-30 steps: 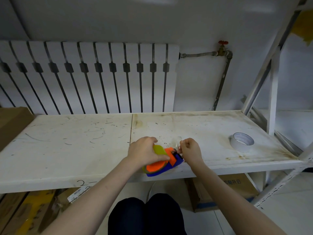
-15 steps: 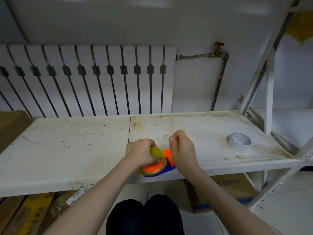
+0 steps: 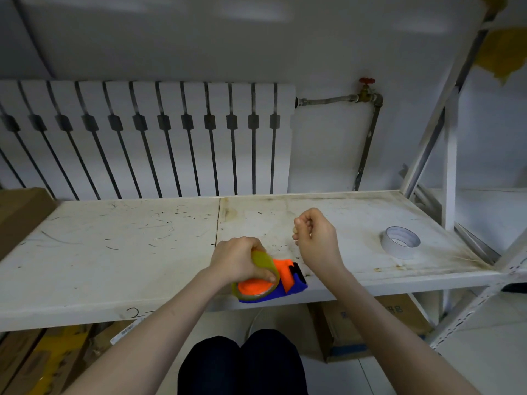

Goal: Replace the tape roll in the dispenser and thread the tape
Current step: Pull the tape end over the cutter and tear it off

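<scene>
- Since half a second ago the right hand (image 3: pixel 316 240) has lifted up and back off the dispenser (image 3: pixel 281 283), and now sits clear above it, further over the shelf (image 3: pixel 128 252). Left hand looks like it hasn't budged.
- Far left there's a cardboard box (image 3: pixel 22 215) parked on the shelf end, well apart from everything. Loads of scratched bare surface between it and the hands, so plenty of room to slide that way.
- Left hand (image 3: pixel 239 262) has its grip clamped over the yellowish tape roll (image 3: pixel 258 273), which is seated on the orange hub of the blue dispenser. My guess is it's pinning the thing down so it won't skid while the tape gets pulled.
- Dispenser sits right at the front lip of the shelf, blue base pretty much on the edge. Not much margin there; a hard tug toward the lap could tip it off.
- Right hand's grip is pinched shut, thumb against fingers. Looks like it's got the clear tape end, but the tape's too see-through to confirm, so can't tell what it's holding. Roll looks swapped in already, threading seems to be the step now.
- Over on the right a white tape roll (image 3: pixel 400 242) lies flat near the shelf post, well apart and out of the way.
</scene>
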### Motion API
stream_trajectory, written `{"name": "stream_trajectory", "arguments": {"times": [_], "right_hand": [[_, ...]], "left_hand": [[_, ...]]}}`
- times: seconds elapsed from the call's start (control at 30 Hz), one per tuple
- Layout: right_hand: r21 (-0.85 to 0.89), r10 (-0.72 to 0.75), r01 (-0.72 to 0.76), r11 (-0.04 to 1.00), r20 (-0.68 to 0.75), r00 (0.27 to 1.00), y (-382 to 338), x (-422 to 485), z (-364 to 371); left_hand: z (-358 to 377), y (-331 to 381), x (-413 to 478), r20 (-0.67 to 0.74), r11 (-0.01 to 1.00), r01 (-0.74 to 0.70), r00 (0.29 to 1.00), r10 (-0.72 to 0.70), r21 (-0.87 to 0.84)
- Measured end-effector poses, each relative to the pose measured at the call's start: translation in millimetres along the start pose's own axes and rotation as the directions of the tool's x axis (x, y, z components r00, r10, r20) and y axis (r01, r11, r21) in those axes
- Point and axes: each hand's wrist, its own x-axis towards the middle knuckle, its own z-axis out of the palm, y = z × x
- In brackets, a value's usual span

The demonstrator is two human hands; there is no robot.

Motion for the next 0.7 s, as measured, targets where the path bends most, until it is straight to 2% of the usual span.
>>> {"name": "stream_trajectory", "arguments": {"times": [0.17,0.23,0.3,0.37,0.47,0.53,0.6,0.7], "right_hand": [[0.123,0.207,-0.205,0.971,-0.004,0.978,25,5,-1],[0.185,0.304,-0.298,0.937,-0.007,0.953,36,5,2],[0.217,0.352,-0.342,0.914,-0.010,0.936,43,3,5],[0.239,0.379,-0.369,0.898,0.003,0.925,48,3,6],[0.256,0.463,-0.474,0.843,0.105,0.880,55,4,8],[0.268,0.514,-0.546,0.793,0.184,0.838,60,1,12],[0.283,0.527,-0.550,0.786,0.159,0.835,63,-3,18],[0.288,0.490,-0.472,0.833,0.011,0.872,59,-5,19]], "left_hand": [[-5,-4,1,0.027,0.993,0.012,1.000,-0.009,-0.119],[-8,-4,2,0.024,0.995,0.002,1.000,0.001,-0.104],[-9,-5,4,0.027,0.996,0.001,1.000,0.002,-0.088],[-8,-8,7,0.055,0.986,0.010,0.998,-0.001,-0.169],[-5,-14,9,0.101,0.926,0.036,0.995,0.002,-0.375],[-5,-16,9,0.127,0.910,0.052,0.992,0.001,-0.411],[-7,-15,11,0.136,0.925,0.066,0.991,-0.016,-0.375],[-11,-13,11,0.128,0.990,0.066,0.990,-0.050,-0.123]]}}
